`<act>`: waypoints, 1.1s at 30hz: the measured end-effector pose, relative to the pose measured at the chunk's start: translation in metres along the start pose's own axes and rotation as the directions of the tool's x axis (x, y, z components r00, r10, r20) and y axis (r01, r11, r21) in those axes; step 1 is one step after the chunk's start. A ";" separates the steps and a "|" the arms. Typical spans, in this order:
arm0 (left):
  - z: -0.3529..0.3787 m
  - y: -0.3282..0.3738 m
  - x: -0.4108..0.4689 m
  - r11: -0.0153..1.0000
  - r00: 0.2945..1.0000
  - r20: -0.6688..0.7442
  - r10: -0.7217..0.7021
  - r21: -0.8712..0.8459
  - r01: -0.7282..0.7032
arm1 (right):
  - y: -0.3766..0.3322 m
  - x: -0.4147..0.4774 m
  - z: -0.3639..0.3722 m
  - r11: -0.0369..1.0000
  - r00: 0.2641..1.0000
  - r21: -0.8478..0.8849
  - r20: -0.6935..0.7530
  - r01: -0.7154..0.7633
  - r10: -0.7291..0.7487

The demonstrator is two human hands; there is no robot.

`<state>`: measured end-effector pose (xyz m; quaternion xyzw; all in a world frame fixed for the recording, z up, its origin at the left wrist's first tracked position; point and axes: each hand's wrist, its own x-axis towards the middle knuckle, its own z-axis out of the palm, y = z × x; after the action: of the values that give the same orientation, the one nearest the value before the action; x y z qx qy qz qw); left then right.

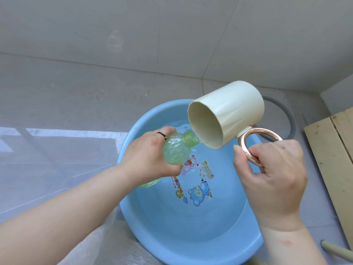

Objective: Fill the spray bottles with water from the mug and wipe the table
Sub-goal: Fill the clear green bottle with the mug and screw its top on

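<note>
My left hand (pixel 147 155) grips a translucent green bottle (pixel 176 150), tilted with its open threaded neck pointing up and right; no spray head is on it. My right hand (pixel 271 175) holds the rose-gold ring handle of a cream mug (pixel 229 111). The mug is tipped steeply, its mouth facing down and left, its lower rim right beside the bottle neck. Both are held over a light blue basin (pixel 191 236) with cartoon prints on its bottom and shallow water in it.
The basin stands on a grey tiled floor (pixel 76 92). A sheet of clear plastic (pixel 47 169) lies at the left under my forearm. Pale wooden boards (pixel 336 159) lie at the right, a grey hose (pixel 286 115) curves behind the mug.
</note>
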<state>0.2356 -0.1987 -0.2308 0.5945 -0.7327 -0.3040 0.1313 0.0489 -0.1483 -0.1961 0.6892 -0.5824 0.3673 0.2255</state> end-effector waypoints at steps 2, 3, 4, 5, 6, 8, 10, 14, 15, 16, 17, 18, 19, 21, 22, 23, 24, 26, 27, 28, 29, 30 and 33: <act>0.000 0.000 0.000 1.000 1.000 -0.001 0.000 0.005 0.000 | -0.001 0.000 0.000 1.000 1.000 0.005 -0.010 0.012 -0.012; 0.000 0.000 0.000 1.000 1.000 -0.003 -0.002 0.003 0.002 | -0.002 0.001 0.000 1.000 1.000 0.009 -0.017 0.023 -0.023; 0.000 0.000 0.000 1.000 1.000 -0.004 -0.005 -0.002 0.005 | -0.003 0.001 0.000 0.999 0.999 0.012 -0.027 0.036 -0.036; 0.000 0.000 -0.001 1.000 1.000 -0.004 -0.007 -0.006 0.007 | -0.004 0.002 0.000 0.999 0.998 0.012 -0.037 0.046 -0.046; 0.000 0.000 -0.001 1.000 1.000 -0.003 -0.007 -0.005 0.007 | -0.004 0.002 0.000 0.999 0.998 0.008 -0.045 0.051 -0.051; 0.000 0.000 -0.001 1.000 1.000 -0.003 -0.005 0.003 0.005 | -0.003 0.002 0.000 0.999 0.997 0.013 -0.052 0.053 -0.052; 0.001 0.000 -0.001 1.000 1.000 -0.004 -0.005 0.003 0.005 | -0.002 0.000 0.000 0.999 0.997 0.014 -0.057 0.050 -0.049; 0.002 -0.001 -0.001 1.000 1.000 -0.003 0.000 -0.004 0.000 | -0.003 -0.002 0.001 0.998 0.996 0.008 -0.069 0.054 -0.054; 0.002 -0.001 0.000 1.000 1.000 -0.005 0.002 -0.004 -0.002 | -0.003 -0.002 0.000 0.998 0.996 0.009 -0.075 0.057 -0.056; 0.002 -0.001 0.000 1.000 1.000 -0.005 0.002 -0.002 -0.003 | -0.003 -0.002 0.000 0.998 0.995 0.010 -0.080 0.058 -0.057; 0.002 -0.001 0.000 1.000 1.000 -0.005 0.004 0.000 -0.004 | -0.002 -0.002 0.000 0.998 0.995 0.011 -0.084 0.057 -0.056; 0.002 -0.001 0.000 1.000 1.000 -0.007 0.006 0.001 -0.006 | -0.003 -0.002 -0.001 0.998 0.994 0.013 -0.088 0.058 -0.057; 0.002 -0.002 0.000 1.000 1.000 -0.009 0.007 0.004 -0.007 | -0.003 -0.002 -0.001 0.998 0.994 0.016 -0.092 0.063 -0.061; 0.002 -0.002 0.000 1.000 1.000 -0.008 0.007 0.006 -0.007 | -0.003 -0.003 0.000 0.998 0.994 0.020 -0.090 0.067 -0.065; 0.002 -0.002 0.000 1.000 1.000 -0.007 0.008 0.005 -0.008 | -0.003 -0.003 0.000 0.998 0.994 0.022 -0.087 0.065 -0.063; 0.002 -0.001 0.000 1.000 1.000 -0.007 0.009 0.001 -0.009 | -0.004 -0.003 0.000 0.998 0.994 0.028 -0.086 0.064 -0.062; 0.002 -0.001 0.000 1.000 1.000 -0.008 0.010 -0.002 -0.010 | -0.005 -0.003 0.001 0.998 0.995 0.030 -0.083 0.058 -0.055; 0.002 -0.001 -0.001 1.000 1.000 -0.012 0.017 -0.009 -0.017 | -0.008 -0.003 0.002 0.999 0.997 0.044 -0.071 0.002 0.002; 0.002 -0.002 -0.001 1.000 1.000 -0.012 0.019 -0.017 -0.020 | -0.009 -0.003 0.003 0.996 0.996 0.064 -0.060 -0.065 0.069; 0.001 -0.003 -0.002 0.999 1.000 -0.010 0.016 -0.030 -0.016 | -0.010 -0.002 0.003 0.980 0.984 0.098 -0.033 -0.172 0.176; 0.001 -0.003 -0.002 0.999 1.000 -0.008 0.009 -0.048 -0.009 | -0.010 -0.001 0.001 0.933 0.945 0.152 0.020 -0.326 0.327; 0.001 -0.004 -0.003 0.998 1.000 -0.009 0.001 -0.066 -0.001 | -0.009 0.002 0.000 0.842 0.869 0.214 0.099 -0.495 0.485; 0.002 -0.008 -0.004 0.991 0.999 -0.025 -0.033 -0.132 0.029 | 0.002 0.001 0.001 0.514 0.586 0.286 0.318 -0.809 0.745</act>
<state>0.2417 -0.1953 -0.2363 0.6000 -0.6999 -0.3455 0.1755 0.0469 -0.1500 -0.1963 0.4110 -0.7559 0.4854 -0.1554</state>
